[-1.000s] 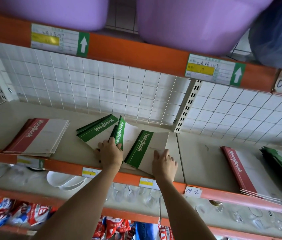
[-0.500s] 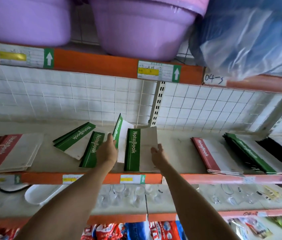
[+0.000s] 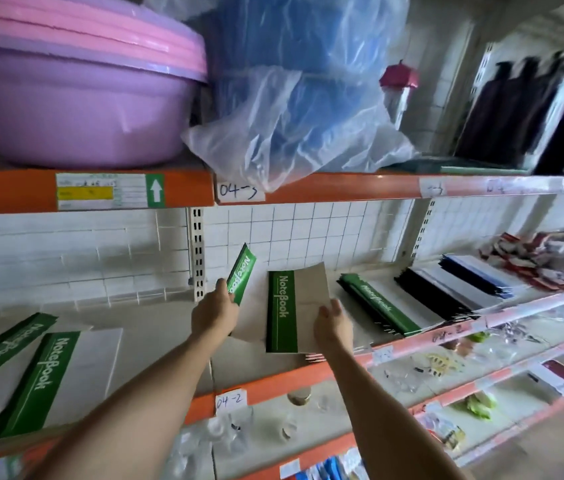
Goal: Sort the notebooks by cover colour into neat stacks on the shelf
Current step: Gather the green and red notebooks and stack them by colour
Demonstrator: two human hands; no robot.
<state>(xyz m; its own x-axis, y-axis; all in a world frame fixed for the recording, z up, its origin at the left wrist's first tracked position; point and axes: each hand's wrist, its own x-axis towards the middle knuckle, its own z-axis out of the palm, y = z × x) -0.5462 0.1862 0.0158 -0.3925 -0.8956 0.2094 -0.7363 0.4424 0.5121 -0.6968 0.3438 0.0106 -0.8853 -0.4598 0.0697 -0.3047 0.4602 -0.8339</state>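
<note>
Notebooks: two green-spined ones were off the shelf (image 3: 155,327), one per hand. Left hand (image 3: 214,315) pinched a green notebook (image 3: 241,273) by its lower end, tilted up on edge toward the wire-grid back panel (image 3: 308,233). Right hand (image 3: 333,325) gripped a second green notebook (image 3: 296,308) at its right edge, cover facing out, spine vertical, above the shelf's front edge. Likely reason for the split grip: keep the two apart so each squares up separately onto the green stack (image 3: 375,306) just to the right.

That green stack lay near mid-shelf, spines angled toward the front edge. A black stack (image 3: 446,296) sat beside it, a dark blue stack (image 3: 478,271) beyond that toward the right end. Two more loose green notebooks (image 3: 41,375) lay askew at the left end, close to the front edge, not yet gathered.

Room: bare shelf between the left-end pair and the hands. Under the right hand, some notebook edges (image 3: 315,356) poked over the front lip; colour not readable. Judgement: the gap between the held notebook and the green stack was tight, so it should go in from above. Overhang at the lip was a snag/slip risk.
</note>
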